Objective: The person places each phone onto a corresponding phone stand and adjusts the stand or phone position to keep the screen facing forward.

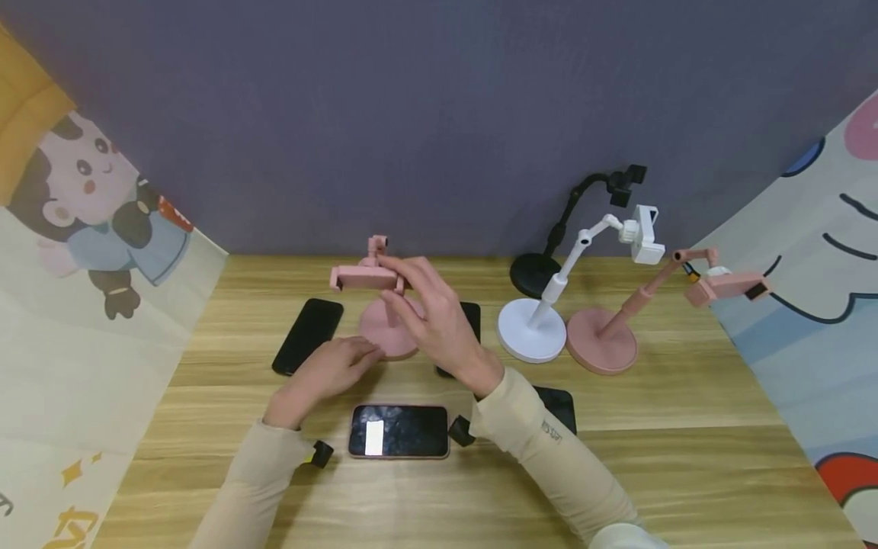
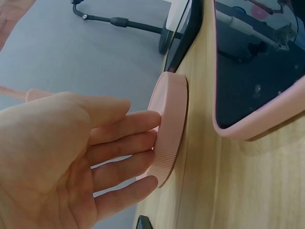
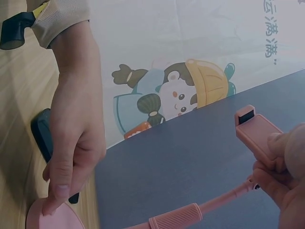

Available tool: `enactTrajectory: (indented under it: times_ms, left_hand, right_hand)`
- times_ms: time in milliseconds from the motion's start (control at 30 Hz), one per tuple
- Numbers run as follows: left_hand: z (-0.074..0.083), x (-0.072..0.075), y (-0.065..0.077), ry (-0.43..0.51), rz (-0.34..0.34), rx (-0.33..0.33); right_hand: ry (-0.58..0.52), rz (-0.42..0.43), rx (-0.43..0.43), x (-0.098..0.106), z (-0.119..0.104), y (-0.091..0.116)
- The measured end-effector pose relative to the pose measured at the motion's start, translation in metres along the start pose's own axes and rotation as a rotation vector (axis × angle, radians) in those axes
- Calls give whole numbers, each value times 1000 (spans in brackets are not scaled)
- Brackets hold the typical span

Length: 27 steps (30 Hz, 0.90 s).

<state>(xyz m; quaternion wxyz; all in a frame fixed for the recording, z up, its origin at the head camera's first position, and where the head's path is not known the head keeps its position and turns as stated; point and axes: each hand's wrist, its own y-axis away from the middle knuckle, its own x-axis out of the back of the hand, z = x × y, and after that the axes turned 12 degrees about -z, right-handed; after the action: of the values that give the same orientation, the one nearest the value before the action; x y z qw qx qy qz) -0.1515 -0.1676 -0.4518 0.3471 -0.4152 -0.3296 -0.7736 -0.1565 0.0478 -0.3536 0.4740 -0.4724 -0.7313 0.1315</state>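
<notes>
"Where's the pink stand (image 1: 376, 324)?"

"Upright on the table (image 1: 658, 396). Make its base (image 2: 174, 114) the clock centre, as the head view shows it: the phone clamp (image 1: 366, 277) is at 11, the pink-cased phone (image 1: 414, 438) at 6, one black phone (image 1: 309, 335) at 9."

"And the hands?"

"The right hand (image 1: 439, 324), at 2 to 3, pinches the clamp's end between thumb and fingers. The left hand (image 1: 332, 370), at 8, has its fingers nearly straight, tips touching the base's edge. I can't tell how hard they press."

"What worries you?"

"Tipping. A strong pull on the clamp could lift the base, since the left fingertips look like a light hold. Twisting could also turn a joint of the arm too far, leaving the clamp crooked."

"Anything nearby?"

"The white stand (image 1: 531, 332), at 3. A careless swing of the right elbow might knock it."
</notes>
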Motion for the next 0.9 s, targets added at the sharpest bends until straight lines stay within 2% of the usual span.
enactTrajectory:
  times_ms: [367, 733, 900]
  left_hand:
    - [1, 0, 5, -19, 24, -39]
    - [2, -2, 5, -44, 26, -47]
    - [6, -7, 9, -76, 30, -48]
  right_hand:
    - [-12, -17, -19, 2, -1, 0]
    - [-20, -12, -5, 4, 1, 0]
    - [-45, -23, -8, 4, 2, 1]
